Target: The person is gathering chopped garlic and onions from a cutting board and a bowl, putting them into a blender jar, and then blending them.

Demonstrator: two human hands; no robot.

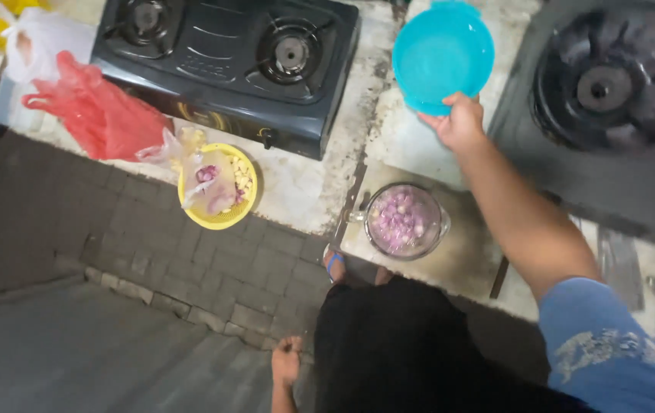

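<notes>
One hand is in my view: the right hand [461,122] pinches the rim of a turquoise plastic bowl [442,55], held tilted above the counter [304,191], just beyond a glass jug [406,220] of what look like peeled shallots (purple-pink, blurred).

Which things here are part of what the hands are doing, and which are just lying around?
In use: right hand; turquoise bowl; glass jug of peeled shallots.
Lying about: yellow basket; red plastic bag; two-burner gas stove; single burner.
</notes>
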